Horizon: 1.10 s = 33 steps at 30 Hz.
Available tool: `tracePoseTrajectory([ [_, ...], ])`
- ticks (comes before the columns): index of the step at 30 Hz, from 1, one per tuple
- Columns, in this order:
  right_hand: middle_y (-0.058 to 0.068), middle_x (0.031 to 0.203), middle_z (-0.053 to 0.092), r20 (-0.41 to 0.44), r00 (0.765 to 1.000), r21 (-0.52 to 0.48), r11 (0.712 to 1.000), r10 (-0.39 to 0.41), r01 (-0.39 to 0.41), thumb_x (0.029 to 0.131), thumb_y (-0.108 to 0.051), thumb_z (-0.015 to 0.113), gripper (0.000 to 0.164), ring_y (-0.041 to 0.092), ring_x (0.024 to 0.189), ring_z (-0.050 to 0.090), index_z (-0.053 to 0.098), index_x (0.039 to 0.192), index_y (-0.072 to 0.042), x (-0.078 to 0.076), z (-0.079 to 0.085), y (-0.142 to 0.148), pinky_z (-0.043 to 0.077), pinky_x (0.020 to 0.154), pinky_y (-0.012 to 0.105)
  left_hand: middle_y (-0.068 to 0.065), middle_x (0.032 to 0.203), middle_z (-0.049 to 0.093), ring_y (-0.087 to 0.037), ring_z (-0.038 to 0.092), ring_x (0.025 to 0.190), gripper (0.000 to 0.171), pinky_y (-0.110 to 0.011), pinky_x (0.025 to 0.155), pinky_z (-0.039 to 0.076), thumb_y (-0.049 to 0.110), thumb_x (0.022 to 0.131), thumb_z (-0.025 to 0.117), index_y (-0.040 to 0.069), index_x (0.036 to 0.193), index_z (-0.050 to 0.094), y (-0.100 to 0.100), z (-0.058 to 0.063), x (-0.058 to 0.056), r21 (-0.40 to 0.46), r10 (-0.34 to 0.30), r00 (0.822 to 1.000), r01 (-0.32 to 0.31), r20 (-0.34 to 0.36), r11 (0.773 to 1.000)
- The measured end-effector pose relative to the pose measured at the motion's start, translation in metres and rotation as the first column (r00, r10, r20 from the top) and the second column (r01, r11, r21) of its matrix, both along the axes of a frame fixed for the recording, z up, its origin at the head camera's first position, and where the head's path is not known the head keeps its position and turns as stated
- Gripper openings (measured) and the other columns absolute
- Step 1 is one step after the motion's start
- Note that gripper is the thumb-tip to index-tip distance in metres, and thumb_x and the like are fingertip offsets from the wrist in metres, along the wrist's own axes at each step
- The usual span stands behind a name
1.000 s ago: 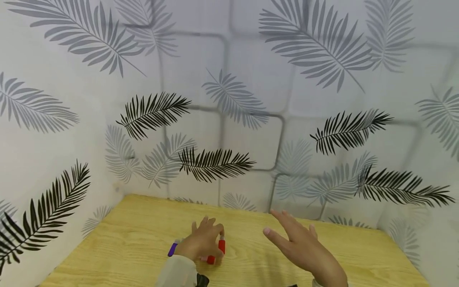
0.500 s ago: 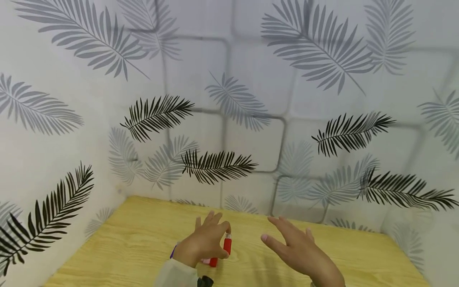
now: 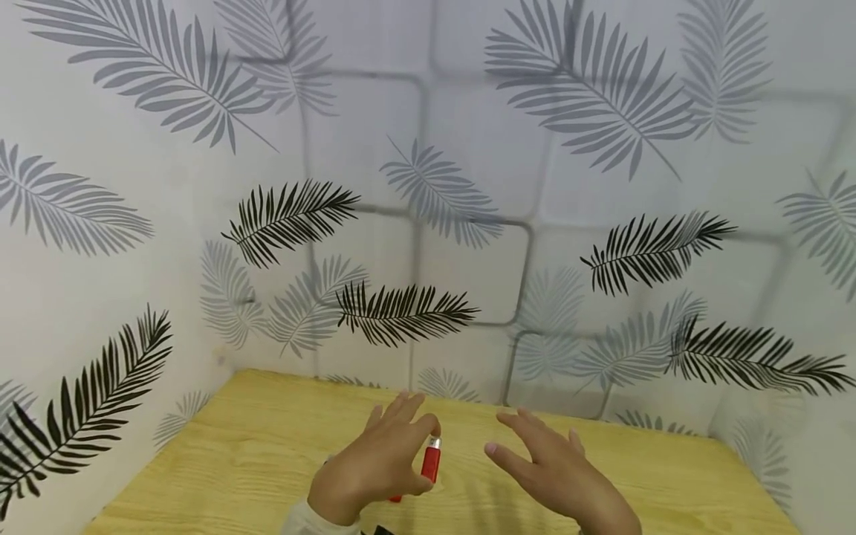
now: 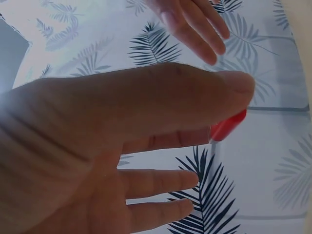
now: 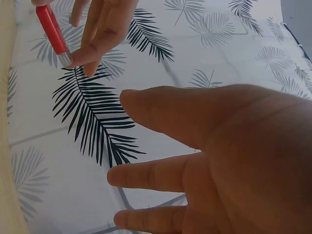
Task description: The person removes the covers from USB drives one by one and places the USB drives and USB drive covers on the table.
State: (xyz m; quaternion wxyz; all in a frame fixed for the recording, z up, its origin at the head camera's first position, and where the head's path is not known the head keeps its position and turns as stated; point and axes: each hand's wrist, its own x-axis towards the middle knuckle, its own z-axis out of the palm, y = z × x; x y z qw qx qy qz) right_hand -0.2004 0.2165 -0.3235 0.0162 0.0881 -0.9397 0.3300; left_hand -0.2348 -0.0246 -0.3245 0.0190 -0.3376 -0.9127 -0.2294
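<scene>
In the head view my left hand (image 3: pixel 371 472) pinches a red lighter (image 3: pixel 431 462) upright, thumb at its lower end and a finger at its silver end. The right wrist view shows the lighter (image 5: pixel 51 30) whole, while in the left wrist view only a corner of the lighter (image 4: pixel 229 126) shows past the thumb. Below the left hand, a second small red thing (image 3: pixel 395 498) peeks out, mostly hidden. My right hand (image 3: pixel 555 468) is held above the table to the right, fingers extended and holding nothing.
The wood-grain table (image 3: pixel 261 438) ends at a back wall (image 3: pixel 468 290) with printed leaves. A dark item (image 3: pixel 383 530) shows by the left sleeve (image 3: pixel 314 520) at the bottom edge.
My left hand has risen and moved right, bringing the red lighter away from the things lying on the table. The purple thing and pink thing are now covered. My right hand has barely shifted.
</scene>
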Motion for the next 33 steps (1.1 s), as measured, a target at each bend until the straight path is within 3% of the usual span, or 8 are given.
tracePoseTrajectory([
  [7,0.017,0.141,0.048,-0.002,0.999,0.038,0.999,0.038,-0.038,0.091,-0.055,0.056,0.053,0.040,0.134,0.038,0.063,0.123,-0.014,0.000,0.001,-0.005,0.004,0.098,0.078,-0.015,0.142,0.045,-0.032,0.037,0.136,0.045,-0.055,0.102,0.036,0.020,0.073,0.085,0.018,0.107,0.056,0.002,0.008,0.006,-0.036,-0.075,0.995,0.072,-0.062,0.997],
  [13,0.016,0.143,0.046,0.014,0.999,0.041,0.998,0.051,-0.052,0.089,-0.057,0.058,0.054,0.039,0.135,0.038,0.063,0.122,-0.015,0.001,0.003,-0.007,0.005,0.099,0.077,-0.013,0.147,0.040,-0.032,0.039,0.134,0.045,-0.052,0.099,0.041,0.017,0.074,0.083,0.021,0.108,0.055,0.006,0.011,0.012,-0.019,-0.090,0.995,0.090,-0.044,0.996],
  [18,0.013,0.142,0.047,0.020,0.991,-0.012,0.991,0.133,-0.132,0.090,-0.055,0.059,0.052,0.040,0.131,0.041,0.061,0.124,-0.016,0.001,0.003,-0.009,0.028,0.099,0.069,0.001,0.140,0.047,-0.019,0.048,0.126,0.048,-0.043,0.096,0.045,0.018,0.077,0.082,0.023,0.116,0.054,0.008,0.015,0.016,-0.030,-0.132,0.991,0.131,-0.022,0.991],
  [21,0.004,0.129,0.058,0.000,0.981,-0.049,0.980,0.194,-0.194,0.092,-0.052,0.058,0.040,0.033,0.122,0.051,0.064,0.114,-0.020,-0.001,0.002,-0.009,0.042,0.093,0.058,0.011,0.122,0.056,-0.007,0.056,0.106,0.050,-0.030,0.088,0.049,0.020,0.079,0.081,0.023,0.121,0.053,0.010,0.017,0.017,-0.022,-0.181,0.983,0.181,0.004,0.983],
  [23,-0.005,0.111,0.066,0.000,0.973,-0.066,0.971,0.231,-0.231,0.093,-0.050,0.057,0.031,0.024,0.110,0.058,0.067,0.103,-0.023,-0.002,0.002,-0.010,0.048,0.086,0.050,0.016,0.108,0.058,-0.001,0.056,0.093,0.050,-0.024,0.081,0.049,0.019,0.080,0.080,0.023,0.121,0.052,0.011,0.018,0.019,0.006,-0.210,0.977,0.210,0.023,0.978],
  [27,-0.011,0.080,0.065,-0.014,0.958,-0.089,0.954,0.287,-0.287,0.094,-0.048,0.056,0.030,0.011,0.080,0.061,0.065,0.084,-0.022,-0.002,0.001,-0.013,0.048,0.069,0.032,0.018,0.089,0.057,0.002,0.054,0.079,0.045,-0.018,0.071,0.047,0.016,0.081,0.079,0.024,0.115,0.051,0.014,0.017,0.022,0.048,-0.253,0.966,0.251,0.054,0.967],
  [31,-0.010,0.072,0.063,-0.043,0.946,-0.108,0.940,0.321,-0.323,0.094,-0.048,0.058,0.030,0.009,0.068,0.058,0.063,0.079,-0.021,0.000,0.002,-0.016,0.046,0.062,0.027,0.016,0.078,0.054,0.001,0.052,0.071,0.039,-0.016,0.065,0.046,0.017,0.083,0.077,0.024,0.110,0.050,0.019,0.018,0.024,0.043,-0.262,0.961,0.259,0.086,0.965],
  [33,-0.010,0.072,0.063,-0.044,0.943,-0.113,0.936,0.330,-0.333,0.094,-0.047,0.058,0.027,0.008,0.066,0.057,0.065,0.081,-0.024,0.000,0.003,-0.017,0.047,0.062,0.027,0.015,0.075,0.053,0.001,0.050,0.067,0.037,-0.015,0.063,0.046,0.017,0.084,0.076,0.023,0.110,0.050,0.021,0.018,0.025,0.033,-0.265,0.962,0.263,0.064,0.964],
])
